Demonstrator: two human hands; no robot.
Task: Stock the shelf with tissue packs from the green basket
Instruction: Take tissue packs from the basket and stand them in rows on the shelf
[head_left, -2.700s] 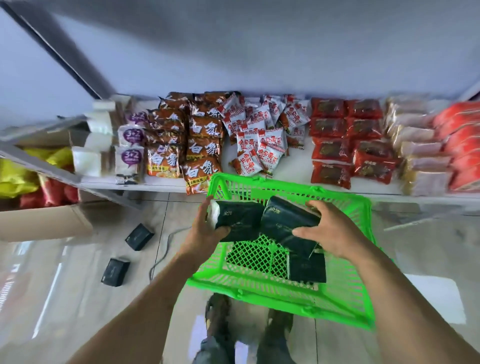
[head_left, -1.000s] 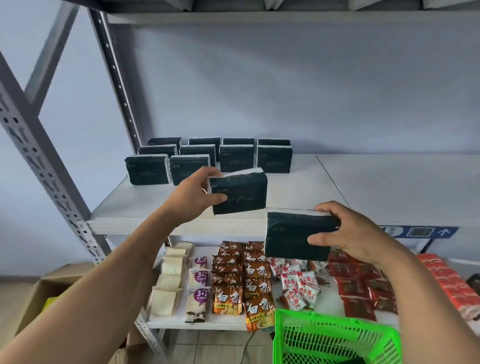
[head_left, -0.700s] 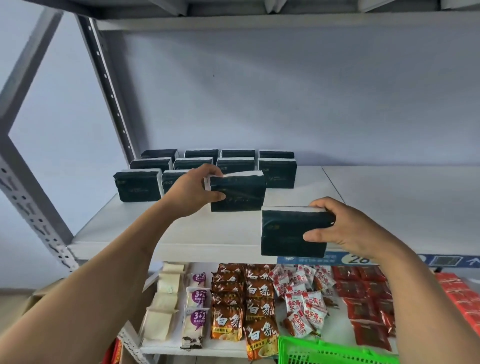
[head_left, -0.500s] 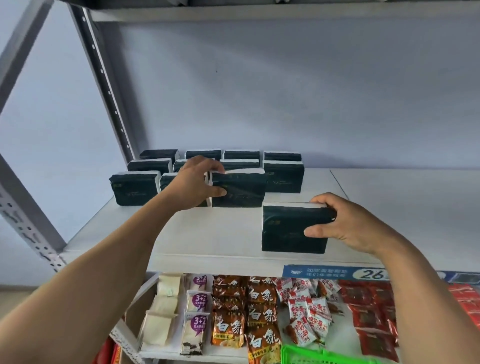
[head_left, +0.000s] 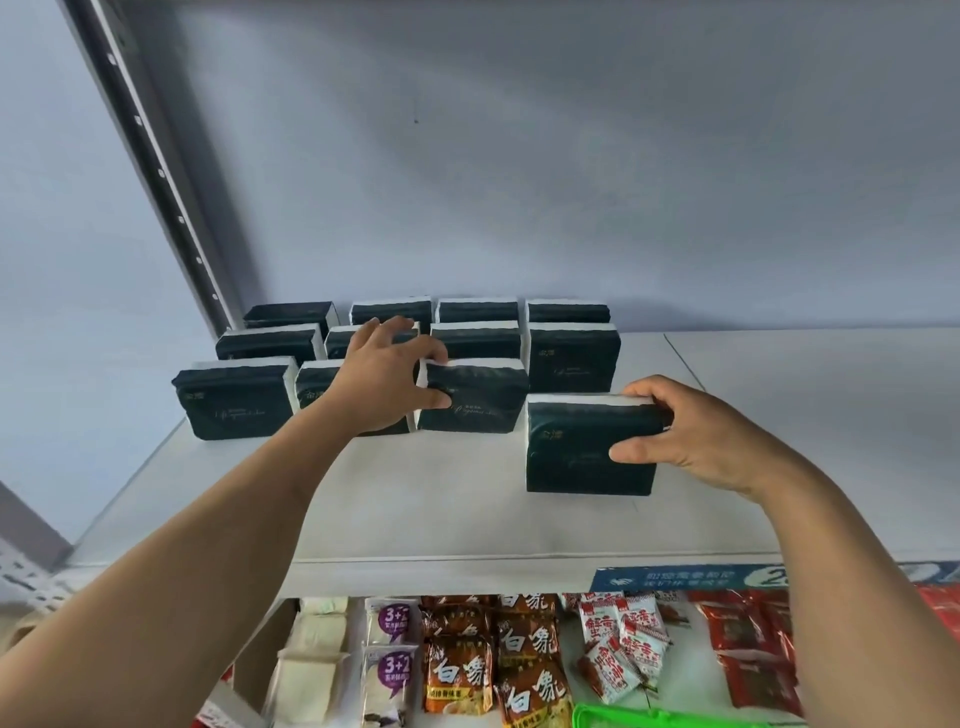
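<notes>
1. Nearest me, the green basket (head_left: 670, 719) is just peeking in at the bottom edge, below the snack shelf (head_left: 524, 670), so the remaining stock isn't visible.
2. My right hand (head_left: 711, 441) is pinching a tissue pack (head_left: 582, 447) by its right end, thumb on the front, fingers (head_left: 647, 389) curled over the top. It's standing near the front of the shelf (head_left: 441, 519); I'd slide it back flush into the front row.
3. My left hand (head_left: 384, 379) is gripping another pack (head_left: 475, 397), thumb in front, fingers spread on top. I'd seat it square against its neighbour before letting go.
4. Behind, stocked rows (head_left: 475, 325) are filling the back.
</notes>
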